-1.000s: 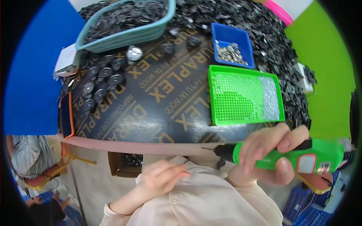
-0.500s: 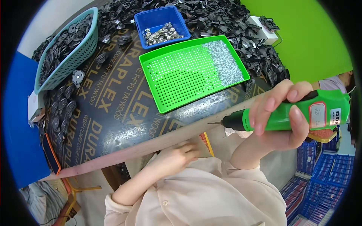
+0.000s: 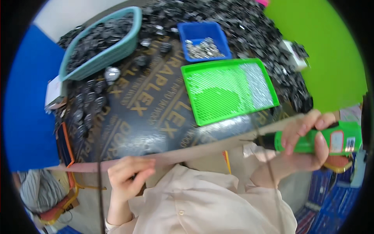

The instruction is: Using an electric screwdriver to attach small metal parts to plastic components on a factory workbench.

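Observation:
My right hand (image 3: pixel 306 134) is wrapped round a green electric screwdriver (image 3: pixel 344 136) at the right, beyond the table's front edge. Its black nose and thin bit point left. My left hand (image 3: pixel 131 174) is at the near edge of the table (image 3: pixel 117 142), left of my body. Its fingers are loosely bent, with the thumb apart, and I see nothing held in them. Behind the table edge lies a green perforated tray (image 3: pixel 202 119) with many small silvery screws (image 3: pixel 257 85) at its right end. A blue bin (image 3: pixel 187 58) of round metal parts stands behind it.
At the back left stands a teal basket (image 3: pixel 93 68) full of black parts. Loose black round parts (image 3: pixel 80 115) lie in front of it, near a phone-like dark slab with an orange edge (image 3: pixel 68 146). A heap of black parts (image 3: pixel 249 31) spreads across the back.
My left hand has moved left and up to the table edge, its fingers now visible. The screwdriver stays in my right hand. The whole view has shifted, and it is blurred.

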`<state>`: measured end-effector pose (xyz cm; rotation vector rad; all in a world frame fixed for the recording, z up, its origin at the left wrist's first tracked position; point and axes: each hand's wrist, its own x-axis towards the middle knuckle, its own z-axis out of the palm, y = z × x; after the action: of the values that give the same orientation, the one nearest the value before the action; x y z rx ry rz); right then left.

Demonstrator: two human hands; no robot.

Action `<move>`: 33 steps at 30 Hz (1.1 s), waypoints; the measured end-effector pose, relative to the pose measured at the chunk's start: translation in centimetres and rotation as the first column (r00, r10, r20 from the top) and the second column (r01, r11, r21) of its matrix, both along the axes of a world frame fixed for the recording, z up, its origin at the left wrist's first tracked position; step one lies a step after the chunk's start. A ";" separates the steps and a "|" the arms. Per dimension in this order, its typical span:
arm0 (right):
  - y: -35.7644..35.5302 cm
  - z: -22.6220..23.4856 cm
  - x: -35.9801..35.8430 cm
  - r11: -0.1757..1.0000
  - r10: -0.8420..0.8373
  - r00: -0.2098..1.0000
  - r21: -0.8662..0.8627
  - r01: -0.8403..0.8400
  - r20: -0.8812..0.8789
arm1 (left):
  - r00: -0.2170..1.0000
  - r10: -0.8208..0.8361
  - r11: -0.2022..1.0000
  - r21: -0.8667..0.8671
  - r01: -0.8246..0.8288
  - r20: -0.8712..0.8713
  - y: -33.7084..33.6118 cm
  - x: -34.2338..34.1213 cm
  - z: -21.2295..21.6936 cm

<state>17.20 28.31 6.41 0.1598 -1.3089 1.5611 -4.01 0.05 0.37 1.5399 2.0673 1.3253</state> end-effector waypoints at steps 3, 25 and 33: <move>-0.2 0.4 0.2 0.999 -0.033 0.999 0.024 0.033 0.008 | 0.891 0.408 0.912 0.035 -0.409 -0.199 0.0 -2.4 -0.1; 2.9 1.0 -2.1 0.992 -0.125 0.989 0.037 0.122 0.077 | 0.513 0.167 0.772 -0.212 -0.599 -0.842 12.7 -17.6 -3.8; 3.6 -2.4 -11.7 0.993 -0.118 0.986 0.045 0.113 0.118 | 0.760 0.009 0.998 0.055 0.036 -0.649 9.4 -6.0 -2.5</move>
<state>5.46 31.90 3.98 0.0129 -1.4179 1.4669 -10.01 9.43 -2.17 2.2912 2.3848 0.9193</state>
